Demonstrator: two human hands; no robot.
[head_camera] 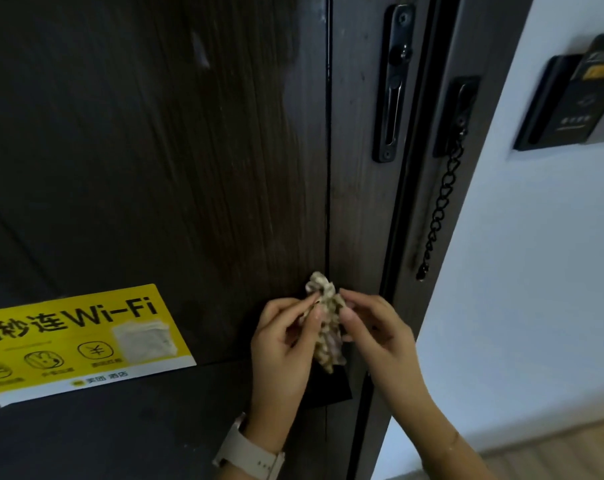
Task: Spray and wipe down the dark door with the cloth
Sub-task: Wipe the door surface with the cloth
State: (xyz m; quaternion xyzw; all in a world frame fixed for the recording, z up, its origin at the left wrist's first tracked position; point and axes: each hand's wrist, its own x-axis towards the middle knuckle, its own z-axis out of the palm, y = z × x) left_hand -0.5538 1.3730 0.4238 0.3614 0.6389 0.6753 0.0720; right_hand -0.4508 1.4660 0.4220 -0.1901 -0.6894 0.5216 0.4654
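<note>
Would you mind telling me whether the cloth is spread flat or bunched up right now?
Bunched up. The cloth hangs as a crumpled wad, pinched between the left hand and right hand, in front of the door.

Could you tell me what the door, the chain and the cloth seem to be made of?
Door: dark wood or wood-look laminate, matt, with vertical grain streaks. Chain: black metal, judging by its looped links hanging from the frame. Cloth: soft, mottled beige fabric, crumpled between the left hand and the right hand.
</note>
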